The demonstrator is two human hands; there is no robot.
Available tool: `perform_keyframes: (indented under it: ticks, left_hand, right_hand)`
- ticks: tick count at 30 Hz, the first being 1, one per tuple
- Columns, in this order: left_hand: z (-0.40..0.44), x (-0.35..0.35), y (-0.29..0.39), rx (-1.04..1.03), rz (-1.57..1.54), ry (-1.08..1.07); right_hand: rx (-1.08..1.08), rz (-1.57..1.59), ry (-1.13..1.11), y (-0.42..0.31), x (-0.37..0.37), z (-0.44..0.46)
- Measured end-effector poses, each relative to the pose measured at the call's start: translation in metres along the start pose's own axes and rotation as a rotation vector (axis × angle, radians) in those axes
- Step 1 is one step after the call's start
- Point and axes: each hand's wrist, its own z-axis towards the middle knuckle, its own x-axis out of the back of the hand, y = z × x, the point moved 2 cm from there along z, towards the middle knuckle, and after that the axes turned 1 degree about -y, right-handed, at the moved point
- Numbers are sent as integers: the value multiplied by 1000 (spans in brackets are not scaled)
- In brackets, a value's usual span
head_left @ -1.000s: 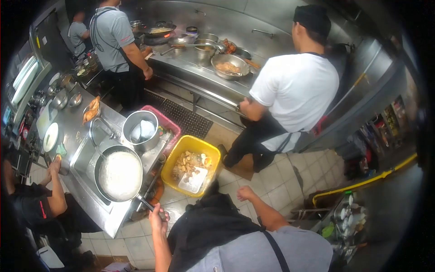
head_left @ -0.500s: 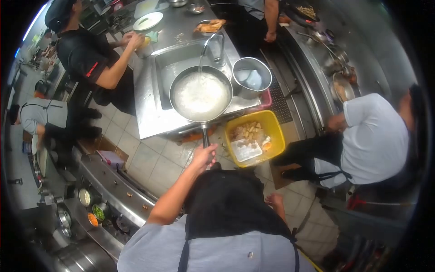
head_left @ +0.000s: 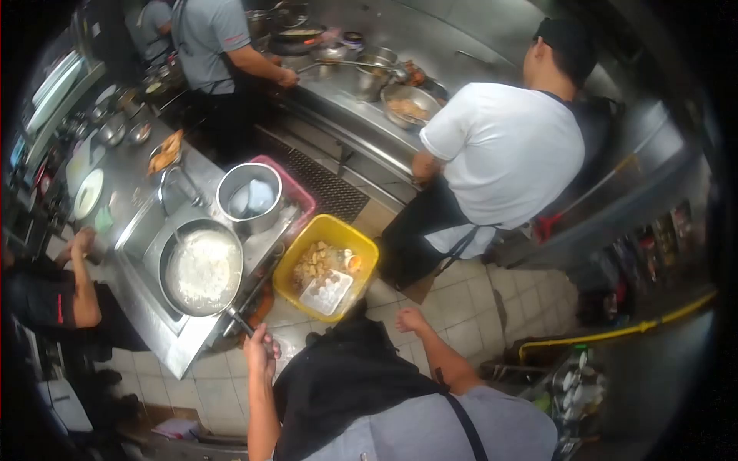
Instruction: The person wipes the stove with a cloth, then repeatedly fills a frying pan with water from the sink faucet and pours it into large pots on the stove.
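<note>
My left hand (head_left: 261, 349) is closed around the black handle of a frying pan (head_left: 203, 269). The pan is over the sink (head_left: 142, 244), beneath the curved tap (head_left: 163, 190), with whitish, bubbly liquid inside. A thin stream appears to run from the tap into it. My right hand (head_left: 412, 320) hangs in front of my apron, fingers loosely curled, holding nothing that I can see. A yellow bin (head_left: 364, 240) with food scraps and a white plastic tray lies between the pan and that hand.
A tall metal pot (head_left: 231, 217) stands beside the sink, near a pink tub (head_left: 300, 194). A person in a white shirt (head_left: 515, 154) works at the stove counter, right. Another person's arm (head_left: 86, 296) is left of the sink. A yellow pipe (head_left: 615, 332) runs along the right.
My view has swung rightward, so the sink, pan and bin appear further left. My right hand has come more fully into view. My left hand still grips the pan.
</note>
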Motion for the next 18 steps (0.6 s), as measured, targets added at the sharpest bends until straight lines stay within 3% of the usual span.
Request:
perform_keyframes:
  ticks: [6,9,12,14,18]
  left_hand:
    - [7,8,-4,3,-19,-24]
    - [6,9,-2,-2,-23,-22]
    - [8,11,-3,0,-33,-24]
    - [8,10,-2,9,-21,-42]
    - [10,9,-1,10,-17,-30]
  right_hand:
    - [-11,-52,1,-3,-6,-13]
    - [202,-79,-106,-42,-26,-25]
    - [438,-110,-231,-128,-67,-69]
    - [837,-302,-229,-208,-91,-144]
    - [1170,-199,-489,-317,-112,-289]
